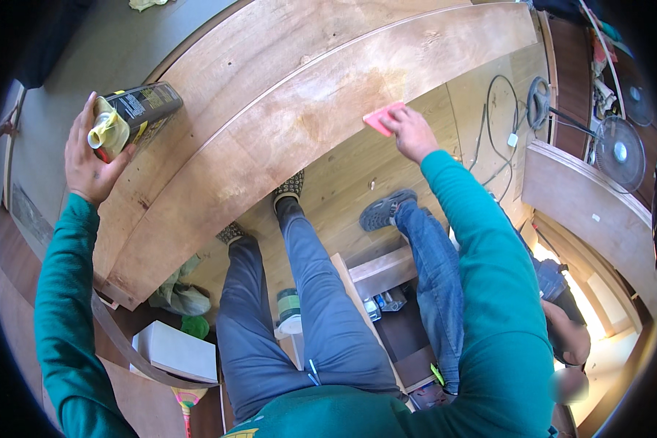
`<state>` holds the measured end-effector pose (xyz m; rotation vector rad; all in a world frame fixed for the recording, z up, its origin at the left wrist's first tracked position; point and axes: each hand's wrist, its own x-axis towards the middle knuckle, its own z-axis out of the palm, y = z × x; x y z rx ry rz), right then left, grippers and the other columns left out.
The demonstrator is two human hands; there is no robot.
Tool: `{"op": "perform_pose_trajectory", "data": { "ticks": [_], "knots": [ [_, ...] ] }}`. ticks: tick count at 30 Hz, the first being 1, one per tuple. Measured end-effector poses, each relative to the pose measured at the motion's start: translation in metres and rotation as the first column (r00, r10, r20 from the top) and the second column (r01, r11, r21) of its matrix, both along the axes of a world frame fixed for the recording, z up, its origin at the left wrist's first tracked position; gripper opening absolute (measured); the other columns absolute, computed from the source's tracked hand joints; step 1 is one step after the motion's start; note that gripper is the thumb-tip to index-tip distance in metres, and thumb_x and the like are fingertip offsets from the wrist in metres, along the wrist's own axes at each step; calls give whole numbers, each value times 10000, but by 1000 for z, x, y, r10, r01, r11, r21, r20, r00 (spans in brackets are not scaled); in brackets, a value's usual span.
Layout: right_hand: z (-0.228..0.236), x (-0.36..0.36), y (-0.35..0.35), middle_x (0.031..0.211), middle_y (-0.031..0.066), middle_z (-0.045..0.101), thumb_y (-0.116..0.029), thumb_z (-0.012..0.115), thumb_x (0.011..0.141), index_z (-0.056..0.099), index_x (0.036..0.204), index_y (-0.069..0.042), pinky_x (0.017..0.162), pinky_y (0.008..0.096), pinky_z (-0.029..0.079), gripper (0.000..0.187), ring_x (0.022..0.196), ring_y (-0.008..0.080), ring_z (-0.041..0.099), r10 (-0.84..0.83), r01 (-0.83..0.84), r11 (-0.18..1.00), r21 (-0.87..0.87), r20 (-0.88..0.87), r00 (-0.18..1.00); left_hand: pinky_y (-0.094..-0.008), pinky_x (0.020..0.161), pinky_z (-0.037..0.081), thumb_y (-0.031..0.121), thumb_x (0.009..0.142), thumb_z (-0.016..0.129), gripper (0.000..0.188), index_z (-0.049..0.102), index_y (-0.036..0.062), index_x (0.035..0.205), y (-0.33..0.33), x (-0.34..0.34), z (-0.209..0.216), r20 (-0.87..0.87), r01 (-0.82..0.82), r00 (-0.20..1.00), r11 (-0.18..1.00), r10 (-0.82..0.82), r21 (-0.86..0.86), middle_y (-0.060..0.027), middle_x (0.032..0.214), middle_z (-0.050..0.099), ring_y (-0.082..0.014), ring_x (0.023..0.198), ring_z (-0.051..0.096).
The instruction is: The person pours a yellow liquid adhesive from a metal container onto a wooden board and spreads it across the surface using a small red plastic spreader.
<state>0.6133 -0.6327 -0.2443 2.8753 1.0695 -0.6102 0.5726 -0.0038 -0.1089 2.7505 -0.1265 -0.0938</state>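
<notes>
On the left, my left hand [91, 153] grips a dark rectangular metal can [150, 106] near its top. Pale yellow residue coats the can's spout end, and the can is tilted over the wooden panel. My right hand [414, 133] pinches a flat pink spreader [382, 119] at the near edge of a long curved wooden panel [306, 102]. Amber wet-looking patches and smears mark the panel's surface around its middle. The fingers' undersides on the right hand are partly hidden.
A person in jeans [436, 277] stands close on my right. Beyond are a floor fan [620, 152], a black cable [482, 131] on the wood floor and a pale board [584, 190]. A white box [174, 352] and a plastic bag [181, 296] lie at lower left.
</notes>
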Motion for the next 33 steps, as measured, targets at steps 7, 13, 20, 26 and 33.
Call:
{"op": "perform_pose_trajectory", "data": {
  "ticks": [7,13,20,26,33],
  "knots": [
    [23,-63,-27,1188,107,696,-60,607,790,741,1152,-165,1071,461,428,400,1244,313,577,-230,227,973,-38,-235,944,-458,1082,435,297,711,838,944,417,72,1526,-4,7,-3,48,26,999,983,-18,-181,-210,1378,577,-401,1260,565],
    [50,-17,55,1341,138,578,-129,613,875,633,1327,-181,1069,478,422,455,1275,338,522,-323,333,927,173,-84,943,-468,1127,370,196,639,805,1055,325,107,1574,-1,-7,-8,-7,-93,996,996,93,-13,-187,1400,531,-394,1295,501],
    [-26,1,107,1403,174,523,-193,608,883,547,1425,-199,1095,555,365,545,1285,395,479,-417,379,899,221,162,894,-477,1089,399,328,646,813,1046,356,102,1560,-1,2,-6,29,-14,999,998,16,-54,-198,1364,557,-408,1260,525],
    [-4,-58,137,1292,155,576,-237,593,890,558,1400,-143,1025,501,388,520,1194,346,528,-428,426,900,-93,1,904,-468,1050,434,339,675,839,1018,366,139,1554,0,4,-2,13,-1,1000,1000,1,11,-154,1357,574,-378,1233,555],
    [30,-55,146,1062,187,638,-203,569,920,664,1092,-42,877,504,495,254,1006,389,613,-566,574,819,1,-157,809,-467,1055,436,352,693,838,1022,346,144,1564,0,3,3,-21,-15,1000,1000,15,17,-147,1364,574,-369,1246,556]
  ]
}}
